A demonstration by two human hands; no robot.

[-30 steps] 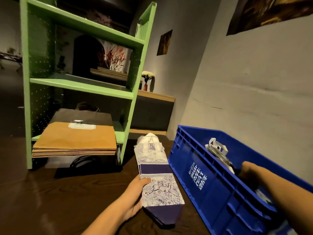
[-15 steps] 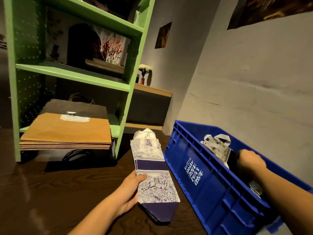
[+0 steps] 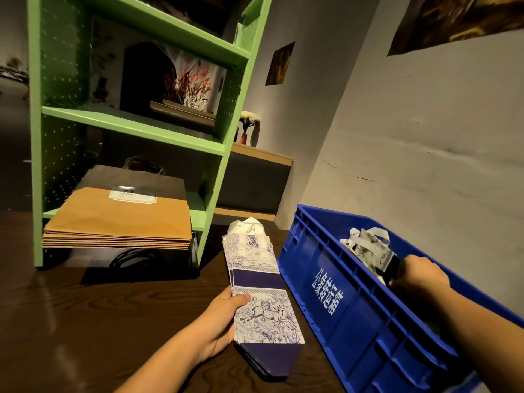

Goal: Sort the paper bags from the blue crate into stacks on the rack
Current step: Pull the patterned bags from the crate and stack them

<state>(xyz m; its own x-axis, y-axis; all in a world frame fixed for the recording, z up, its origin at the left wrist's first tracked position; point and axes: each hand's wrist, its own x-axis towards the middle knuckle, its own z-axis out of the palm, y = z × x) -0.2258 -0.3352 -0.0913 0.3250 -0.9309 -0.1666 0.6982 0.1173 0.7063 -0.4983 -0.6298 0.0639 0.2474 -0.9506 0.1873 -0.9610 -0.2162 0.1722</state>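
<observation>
Where the left hand grips: nearest the camera, low over the dark wooden table. The thumb lies on top and the fingers curl underneath, pinching the left edge of a flat bundle of blue-and-white bags.
Blue-and-white bags: folded flat, printed with a deer and a dark blue band. The pointed dark bottom faces the camera and the white handles point away toward the rack. The bundle lies just beside the crate's left wall; I cannot tell whether it rests on the table.
Right hand: reaches down into the blue crate, its fingers curled round the dark end of a grey-printed bag.
Grey-printed bag: inside the crate, tilted, with its white handles toward the far end.
Blue crate: on the table at the right, near the grey wall, with white characters on its left side.
Brown bags: a flat stack on the lowest shelf of the green rack, overhanging its front edge. The top one carries a white label.
Dark bag: lies under the brown stack and sticks out behind it.
Green rack: at the far left, with perforated side panels.
Beyond: a small vase stands on a wooden ledge.
</observation>
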